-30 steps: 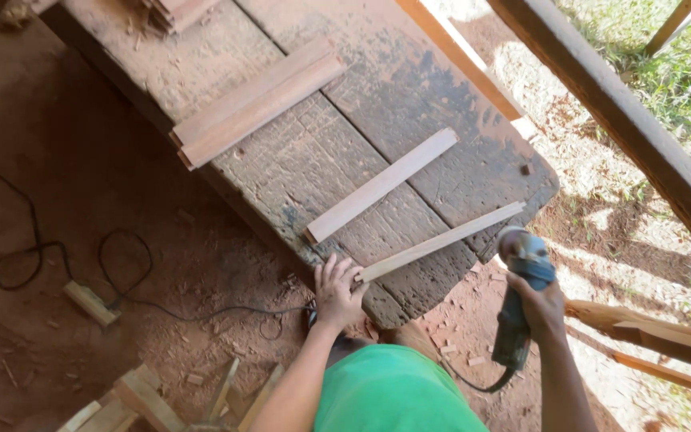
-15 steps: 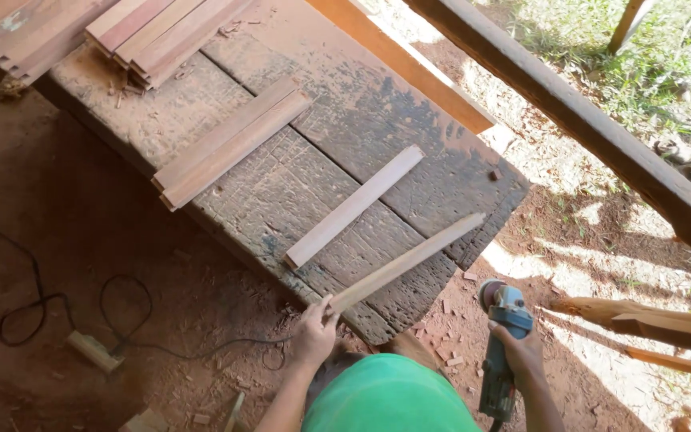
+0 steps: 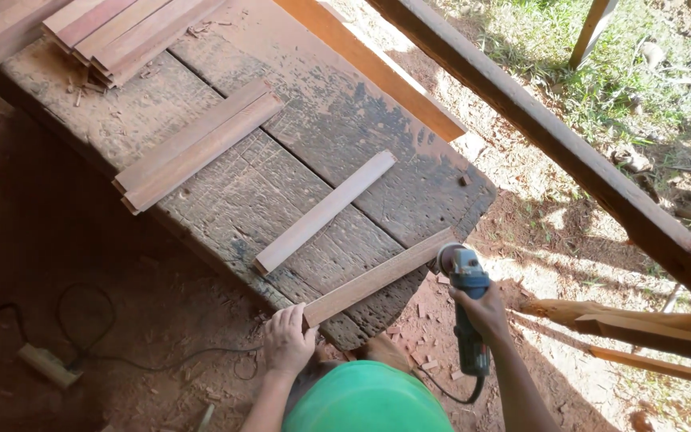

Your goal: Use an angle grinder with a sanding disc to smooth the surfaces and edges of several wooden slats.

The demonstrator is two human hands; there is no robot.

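At the six o'clock edge of the worn, dark plank counter [image 3: 337,136], the left hand [image 3: 288,340] is clenched around the near end of a long, narrow strip of pale reddish wood [image 3: 377,276], which lies across the counter corner and runs up toward two o'clock. The right hand [image 3: 485,312] has its grip wrapped tight on the body of a blue and grey handheld angle grinder [image 3: 467,308], whose disc end sits just beside, perhaps touching, the strip's far end at about three o'clock; contact cannot be told for sure. A wider flat slat of light wood [image 3: 325,212] lies apart at the counter's centre, two joined reddish boards [image 3: 197,144] rest toward ten o'clock, and a stack of reddish planks [image 3: 125,32] sits at eleven. The step in hand looks like sanding the strip's end or edge; it calls for steady pinning from the left hand and a light, even disc pass along the wood.
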